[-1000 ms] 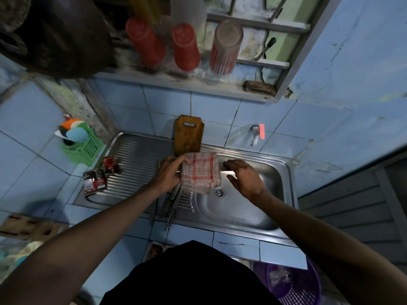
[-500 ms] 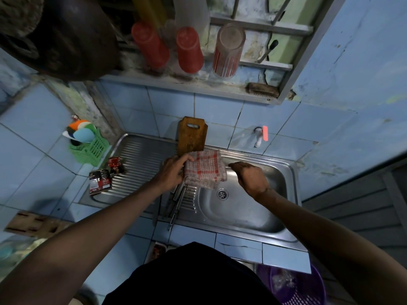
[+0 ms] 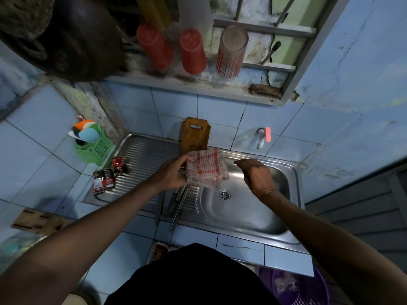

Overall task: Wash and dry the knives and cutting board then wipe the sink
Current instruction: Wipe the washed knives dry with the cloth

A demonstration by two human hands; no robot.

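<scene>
Since the earlier frame the right hand [image 3: 256, 176] has drawn away rightward, pinching a thin knife [image 3: 239, 162] whose blade runs into the folded red-checked cloth [image 3: 206, 170]. The left hand [image 3: 174, 172] grips that cloth over the sink [image 3: 246, 208]. The wooden cutting board [image 3: 195, 136] leans against the far wall; more knives [image 3: 179, 202] lie on the drainboard.

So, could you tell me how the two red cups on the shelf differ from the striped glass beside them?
The two red cups are opaque, solid red; the striped glass is clear with thin red vertical stripes. The striped glass stands to the right of the red cups and looks slightly wider. All three stand upside down in a row on the shelf above the sink.
</scene>
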